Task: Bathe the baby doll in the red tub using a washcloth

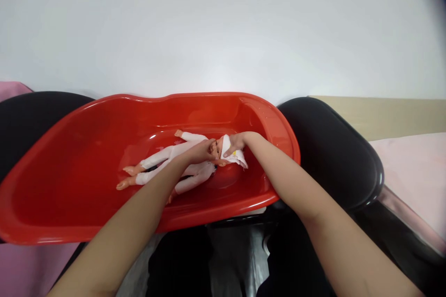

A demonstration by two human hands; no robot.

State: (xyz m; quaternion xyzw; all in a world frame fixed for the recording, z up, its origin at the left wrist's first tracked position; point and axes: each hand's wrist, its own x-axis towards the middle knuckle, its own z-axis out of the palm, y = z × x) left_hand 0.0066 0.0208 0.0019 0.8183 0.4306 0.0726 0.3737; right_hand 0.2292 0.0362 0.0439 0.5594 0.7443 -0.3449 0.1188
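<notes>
A baby doll [163,160] in a white suit and white cap lies on its back inside a red plastic tub [87,125], head to the right. My left hand [200,151] rests on the doll's chest and chin, fingers curled against it. My right hand [237,143] cups the doll's capped head from the right, fingers wrapped over the white cap.
The tub sits across two black chairs [341,158], one at each end. A white wall fills the background. A pink cloth surface [414,171] lies at the right, and a pink patch shows at the far left.
</notes>
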